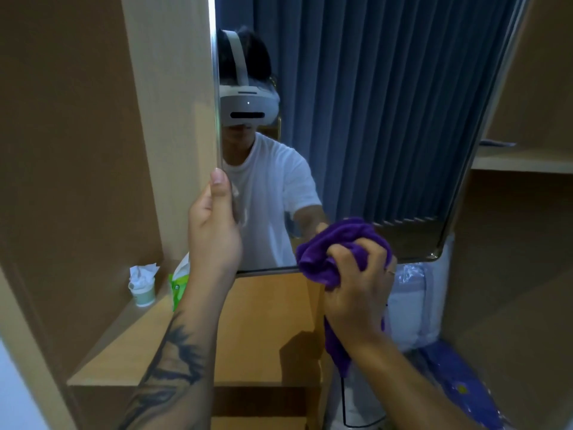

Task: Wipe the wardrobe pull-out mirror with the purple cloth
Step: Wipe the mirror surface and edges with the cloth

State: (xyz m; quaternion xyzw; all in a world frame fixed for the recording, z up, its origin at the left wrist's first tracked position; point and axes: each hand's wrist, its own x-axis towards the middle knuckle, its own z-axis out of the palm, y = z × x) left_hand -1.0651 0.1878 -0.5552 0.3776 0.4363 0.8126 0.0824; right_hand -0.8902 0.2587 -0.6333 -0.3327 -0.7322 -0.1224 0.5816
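Observation:
The pull-out mirror [372, 119] fills the upper middle, tall with a thin metal frame, reflecting a person in a white shirt and blue curtains. My left hand [214, 221] grips its left edge, thumb pointing up along the frame. My right hand [356, 283] holds the bunched purple cloth [328, 252] against the glass at the mirror's lower edge, right of centre. A tail of the cloth hangs down below my wrist.
A wooden wardrobe panel [77, 135] stands left. On the lower shelf [263, 321] sit a small white cup with tissue [143, 287] and a green tissue pack [178, 283]. Plastic-wrapped bedding [415, 308] lies lower right, under a shelf [524, 159].

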